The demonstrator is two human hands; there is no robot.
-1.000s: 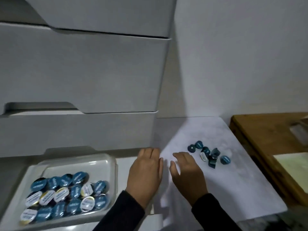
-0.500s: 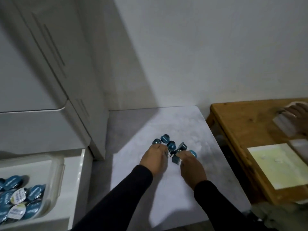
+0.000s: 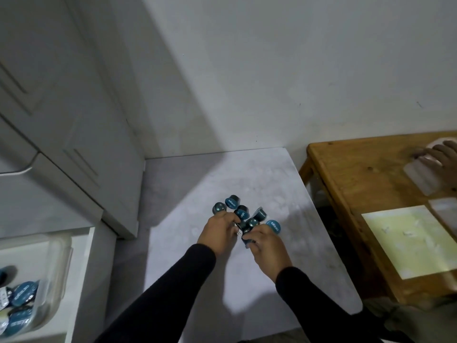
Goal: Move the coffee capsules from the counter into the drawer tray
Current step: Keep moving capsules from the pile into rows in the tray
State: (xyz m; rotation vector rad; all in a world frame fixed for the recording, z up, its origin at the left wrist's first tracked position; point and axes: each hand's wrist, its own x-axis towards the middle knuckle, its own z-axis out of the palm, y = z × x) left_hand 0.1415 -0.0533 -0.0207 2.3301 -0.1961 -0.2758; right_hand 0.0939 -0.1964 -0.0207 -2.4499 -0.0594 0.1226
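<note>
- Sleeves nearest, dark, both reaching forward onto the pale surface (image 3: 247, 280).
- Left hand (image 3: 218, 232) curled over the near-left edge of the capsules (image 3: 243, 216); a pale foil edge shows at its fingertips, but whether it actually grips one, cannot tell.
- Right hand (image 3: 265, 245) closed around a blue capsule at the near side of the pile, fingers wrapped on it.
- Rest of the pile just beyond the hands, bunched and touching, some tipped on their sides; one lies lid-up just right of the right hand.
- Risk: capsules are round and loose, so a hasty two-hand scoop could knock the far ones rolling toward the right edge of the surface (gap to the wooden table (image 3: 358, 194) sits there).
- Risk: grabbing too many at once, one could drop on the carry left to the drawer.
- Tray (image 3: 63, 266), clear plastic, sits in the open drawer at lower left, well apart from the pile; already holds a batch of blue capsules, lids up (mostly cropped).
- Far right on the wooden table: another person's hand, yellow sheet.
</note>
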